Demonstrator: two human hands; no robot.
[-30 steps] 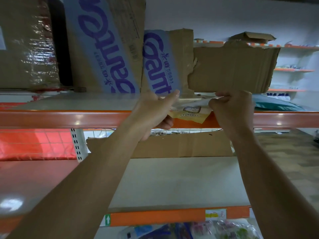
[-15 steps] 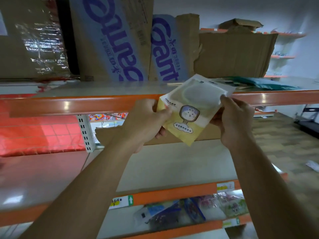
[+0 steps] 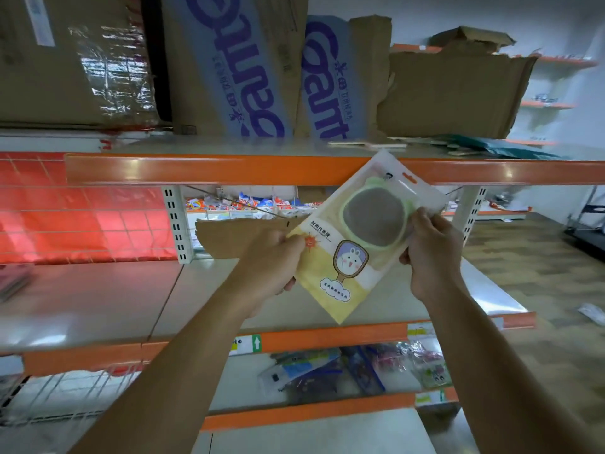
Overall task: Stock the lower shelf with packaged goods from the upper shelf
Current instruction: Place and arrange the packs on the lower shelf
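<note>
A flat packaged hand mirror (image 3: 355,237), yellow card below and clear plastic above with a green round mirror inside, hangs tilted in front of the shelving. My left hand (image 3: 275,260) pinches its left edge and my right hand (image 3: 432,247) pinches its right edge. The package is held below the upper shelf (image 3: 203,168) with its orange front rail, and above the pale middle shelf (image 3: 98,306). A lower shelf (image 3: 248,375) under that holds several small packaged goods (image 3: 353,371).
Cardboard boxes (image 3: 248,67) with purple lettering and a torn carton (image 3: 451,93) crowd the upper shelf, next to a teal bag (image 3: 484,147). A cardboard sheet (image 3: 235,234) leans at the back of the middle shelf. Red mesh panel (image 3: 82,221) at left; wood-pattern floor (image 3: 540,273) at right.
Both hands have drawn the package off the upper shelf and lowered it, so it now hangs in front of the middle shelf opening. The view has tipped downward.
</note>
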